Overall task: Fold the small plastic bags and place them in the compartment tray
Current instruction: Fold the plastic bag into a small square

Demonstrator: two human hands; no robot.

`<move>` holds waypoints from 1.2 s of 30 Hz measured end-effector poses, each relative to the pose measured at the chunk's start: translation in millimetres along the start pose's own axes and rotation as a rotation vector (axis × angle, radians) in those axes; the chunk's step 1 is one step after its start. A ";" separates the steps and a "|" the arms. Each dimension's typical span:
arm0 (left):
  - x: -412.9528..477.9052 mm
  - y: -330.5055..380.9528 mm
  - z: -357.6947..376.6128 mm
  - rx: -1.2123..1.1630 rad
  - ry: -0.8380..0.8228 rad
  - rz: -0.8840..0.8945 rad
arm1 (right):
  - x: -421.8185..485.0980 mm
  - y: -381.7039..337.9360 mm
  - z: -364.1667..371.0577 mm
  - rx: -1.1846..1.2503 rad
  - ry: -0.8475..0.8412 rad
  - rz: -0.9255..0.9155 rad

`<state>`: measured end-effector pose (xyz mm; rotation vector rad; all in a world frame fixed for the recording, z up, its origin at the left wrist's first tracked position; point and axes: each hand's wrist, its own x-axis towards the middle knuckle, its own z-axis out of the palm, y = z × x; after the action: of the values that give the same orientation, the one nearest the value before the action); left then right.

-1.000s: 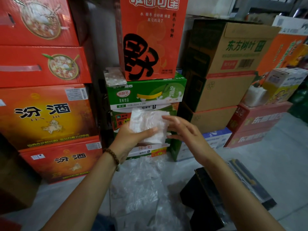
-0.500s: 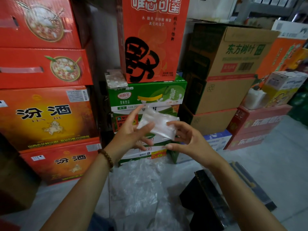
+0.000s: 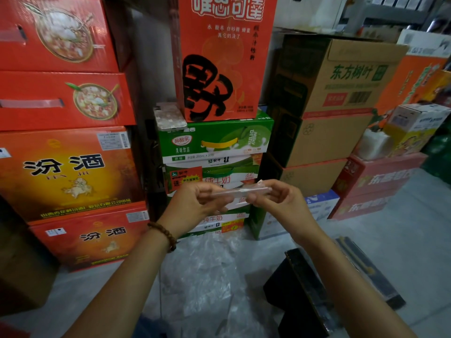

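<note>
two bare hands meet in mid-air at the centre of the view, in front of a stack of green milk-drink cartons (image 3: 214,140). the left hand (image 3: 195,202) and the right hand (image 3: 283,198) each grasp one end of a small clear plastic bag (image 3: 240,191), fingers curled round it. the bag is flattened into a thin strip seen edge-on, nearly level and rising slightly toward the right hand, with a crumpled corner standing up near that end. it hangs between the hands, well above the grey floor (image 3: 390,240) and not in any container.

below the hands, a pile of loose clear bags (image 3: 202,276) lies spread on the floor. at lower right a dark tray (image 3: 288,289) stands on the floor under the right forearm; its compartments cannot be made out.

a bracelet of brown beads (image 3: 166,236) circles the left wrist. a phone in a pale patterned case (image 3: 169,117) lies on the top green carton, just beside a tall orange-red carton (image 3: 224,57) standing on the same stack. red and orange cartons (image 3: 61,98) are stacked at left, brown cardboard cartons (image 3: 341,93) at right.
</note>
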<state>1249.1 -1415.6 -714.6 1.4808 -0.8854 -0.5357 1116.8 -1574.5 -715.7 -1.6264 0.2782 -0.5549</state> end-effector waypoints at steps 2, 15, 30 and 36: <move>0.7 -0.9 0.1 0.016 0.020 0.012 | -0.6 0.5 2.7 -0.008 0.033 0.002; 2.1 6.3 13.3 -0.150 0.185 -0.097 | 6.2 6.7 20.9 0.148 0.300 -0.012; 15.6 -1.5 24.4 -0.595 0.304 -0.250 | 14.2 14.8 34.2 -0.047 0.207 -0.122; 15.8 -3.7 28.9 -0.522 0.377 -0.210 | 15.2 18.1 31.8 -0.121 0.178 -0.110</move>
<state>1236.9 -1446.1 -719.0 1.1418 -0.2641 -0.5646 1148.4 -1557.1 -732.2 -1.7191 0.3608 -0.7813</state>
